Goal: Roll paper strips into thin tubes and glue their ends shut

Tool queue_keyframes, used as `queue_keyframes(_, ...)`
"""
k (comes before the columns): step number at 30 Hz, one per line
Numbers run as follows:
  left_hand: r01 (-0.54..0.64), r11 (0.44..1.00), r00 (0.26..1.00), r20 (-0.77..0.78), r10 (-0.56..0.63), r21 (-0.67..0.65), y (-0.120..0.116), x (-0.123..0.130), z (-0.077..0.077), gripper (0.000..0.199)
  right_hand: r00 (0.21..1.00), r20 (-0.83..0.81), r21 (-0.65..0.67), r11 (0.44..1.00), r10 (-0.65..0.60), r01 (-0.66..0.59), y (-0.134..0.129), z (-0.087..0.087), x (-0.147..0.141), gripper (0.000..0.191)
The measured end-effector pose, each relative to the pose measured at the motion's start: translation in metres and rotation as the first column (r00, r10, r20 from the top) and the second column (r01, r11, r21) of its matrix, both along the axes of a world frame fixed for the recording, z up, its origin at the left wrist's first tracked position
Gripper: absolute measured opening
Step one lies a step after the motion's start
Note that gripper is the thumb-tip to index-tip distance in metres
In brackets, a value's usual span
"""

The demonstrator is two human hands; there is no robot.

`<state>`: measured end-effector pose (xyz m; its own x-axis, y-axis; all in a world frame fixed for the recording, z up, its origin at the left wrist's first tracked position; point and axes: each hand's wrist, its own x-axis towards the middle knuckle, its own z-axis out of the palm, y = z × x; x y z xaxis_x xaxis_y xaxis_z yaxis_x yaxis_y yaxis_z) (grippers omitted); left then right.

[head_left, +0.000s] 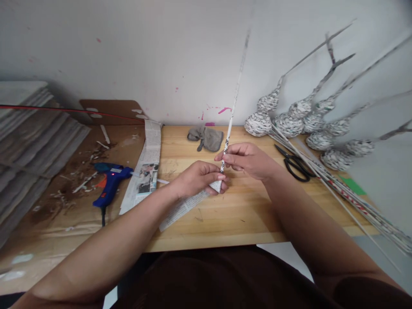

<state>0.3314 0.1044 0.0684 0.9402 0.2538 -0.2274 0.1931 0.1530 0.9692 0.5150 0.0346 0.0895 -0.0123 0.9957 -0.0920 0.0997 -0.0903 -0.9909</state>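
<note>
Between my hands a thin rolled newspaper tube (236, 92) stands tilted, its far end reaching up in front of the wall. My left hand (204, 178) is closed around the lower end, where a loose newspaper strip (185, 211) trails down to the left over the table. Just above it, my right hand (244, 159) pinches the tube between thumb and fingers. Part of the strip is hidden behind my left hand and forearm.
A blue glue gun (111, 184) lies left on cardboard, beside newspaper sheets (151, 146). A grey cloth (212, 139) lies behind my hands. To the right are black scissors (296, 165), a bundle of paper tubes (347, 195) and several woven paper gourds (259, 124). Newspaper stacks (28, 150) stand far left.
</note>
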Motion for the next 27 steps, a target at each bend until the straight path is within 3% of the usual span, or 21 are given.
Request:
queue_keyframes(4, 0.015, 1.000, 1.000, -0.003, -0.015, -0.008, -0.001, 0.000, 0.001, 0.030, 0.988, -0.011, 0.047, 0.987, -0.153, 0.154, 0.001, -0.002, -0.001, 0.030)
queue_keyframes(9, 0.004, 1.000, 1.000, -0.014, -0.004, -0.003, -0.001, 0.000, 0.002, 0.030, 0.997, -0.083, 0.001, 1.000, 0.012, -0.012, 0.002, -0.002, 0.000, 0.035)
queue_keyframes(14, 0.024, 0.999, 0.999, -0.024, -0.024, 0.028, -0.002, 0.000, 0.002, 0.030, 0.986, -0.057, 0.098, 0.982, -0.156, 0.161, 0.001, -0.001, -0.001, 0.028)
queue_keyframes(19, 0.034, 0.996, 0.999, -0.015, -0.033, 0.080, -0.002, 0.000, 0.002, 0.031, 0.996, 0.082, 0.053, 0.998, 0.017, -0.022, -0.003, 0.008, -0.001, 0.026)
queue_keyframes(24, 0.023, 0.994, 1.000, -0.001, -0.023, 0.104, -0.001, -0.001, 0.004, 0.028, 0.982, 0.138, 0.213, 0.972, -0.127, 0.095, -0.006, 0.012, -0.002, 0.022)
queue_keyframes(27, 0.014, 0.995, 1.000, 0.013, -0.015, 0.097, 0.000, -0.001, 0.004, 0.029, 0.989, 0.132, 0.147, 0.988, -0.071, 0.052, -0.007, 0.014, -0.003, 0.026)
